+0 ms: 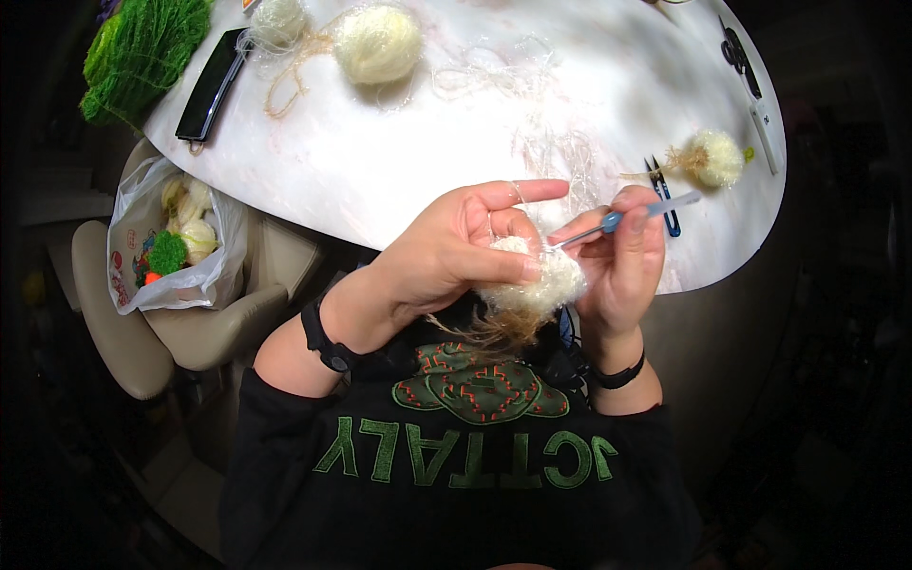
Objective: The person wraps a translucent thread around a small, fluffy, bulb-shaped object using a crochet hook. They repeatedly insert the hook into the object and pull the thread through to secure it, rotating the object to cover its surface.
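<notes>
Between my two hands is a fluffy cream crocheted piece (559, 285) with a tuft of tan fibres (509, 329) hanging from its lower side. My left hand (470, 246) pinches its upper left edge between thumb and fingers, and thin sparkly cream yarn (520, 196) runs over the raised index finger. A crochet hook with a blue handle (611, 221) is in my right hand (621, 263), its metal tip against the top of the piece; the exact stitch is too small to tell. Loose strands of the yarn (563, 153) trail over the white marbled table (342, 157) beyond my hands.
Blue thread snips (663, 198), a cream ball with tan roots (714, 158) and black scissors (734, 53) lie at the right. Cream yarn balls (377, 44), a black case-like object (211, 85) and green yarn (146, 60) are at the left. A plastic bag (231, 263) sits on a chair (121, 320).
</notes>
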